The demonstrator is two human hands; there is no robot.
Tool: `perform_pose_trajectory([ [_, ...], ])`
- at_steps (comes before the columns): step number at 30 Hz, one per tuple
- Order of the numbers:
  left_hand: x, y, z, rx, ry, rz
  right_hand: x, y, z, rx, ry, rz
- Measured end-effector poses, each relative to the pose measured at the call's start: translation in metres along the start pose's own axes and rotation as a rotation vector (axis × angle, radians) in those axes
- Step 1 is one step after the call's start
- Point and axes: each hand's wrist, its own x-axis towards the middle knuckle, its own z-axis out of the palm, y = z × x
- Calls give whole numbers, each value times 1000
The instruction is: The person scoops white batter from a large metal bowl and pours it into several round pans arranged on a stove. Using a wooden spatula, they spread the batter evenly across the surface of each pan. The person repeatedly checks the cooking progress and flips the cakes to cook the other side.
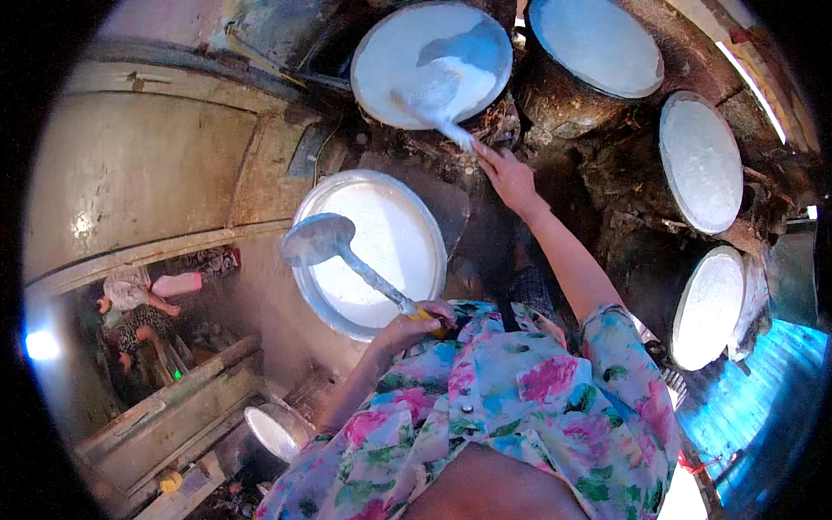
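Note:
My left hand [416, 325] is closed around the yellow handle end of a metal ladle [318, 240]. The ladle's wide round head is over the left rim of a large metal basin [432, 305] that holds white liquid. My right hand [510, 179] is stretched forward and grips the end of a light-coloured implement [455, 133], blurred, at the near edge of a round white pan surface [383, 78]. The implement's far end lies over that surface and its shape is hard to tell. A dark shadow falls across the pan's upper right.
More round white-topped vessels [598, 45] [702, 162] [708, 309] curve round the right on a dark, rough stove. A smaller metal pot [276, 429] stands at lower left. Another person [136, 299] is beyond a wall opening at left. Blue corrugated sheeting [760, 390] lies at lower right.

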Motion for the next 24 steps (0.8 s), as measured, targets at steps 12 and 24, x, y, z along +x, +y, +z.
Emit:
perform_pose_trajectory([
  [12, 26, 5, 2, -57, 45, 21, 114, 102, -46, -229, -20, 113],
  [24, 50, 7, 12, -186, 239, 43, 220, 52, -1, 245, -172, -128],
])
